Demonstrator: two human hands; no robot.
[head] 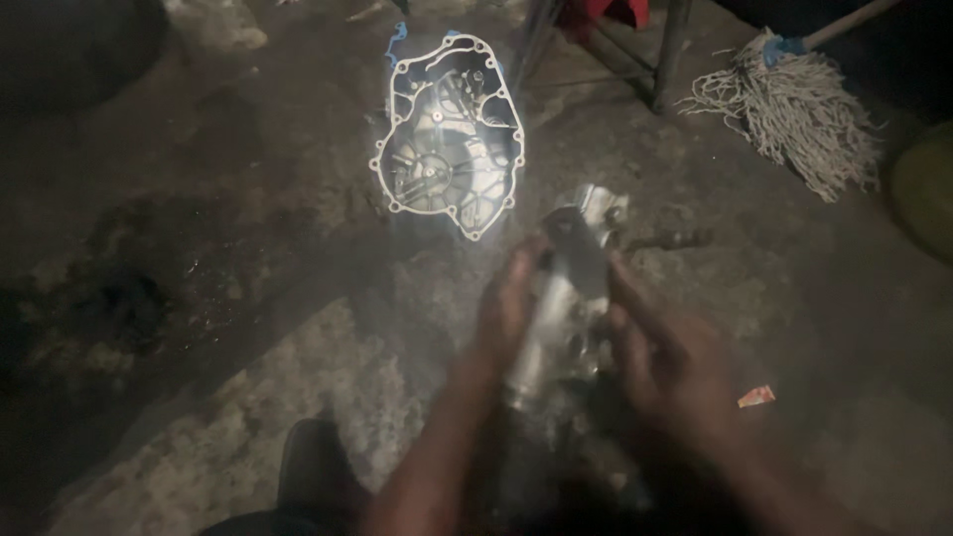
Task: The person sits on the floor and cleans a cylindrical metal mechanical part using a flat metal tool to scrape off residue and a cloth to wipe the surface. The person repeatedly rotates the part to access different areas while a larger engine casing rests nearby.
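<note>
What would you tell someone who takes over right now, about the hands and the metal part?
Left hand: grip on the left side of the grey metal part.
Right hand: grip on its right side, so the part is held off the floor.
Engine cover: lies flat on the floor beyond the hands, untouched, open side up.
Mop: lying at the upper right.
Done or left: blurred, cannot tell.

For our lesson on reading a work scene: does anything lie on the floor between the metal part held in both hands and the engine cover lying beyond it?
Nothing visible does. The left hand and right hand grip the metal part; between it and the engine cover shows only bare, stained concrete floor. The mop lies off to the right.
</note>
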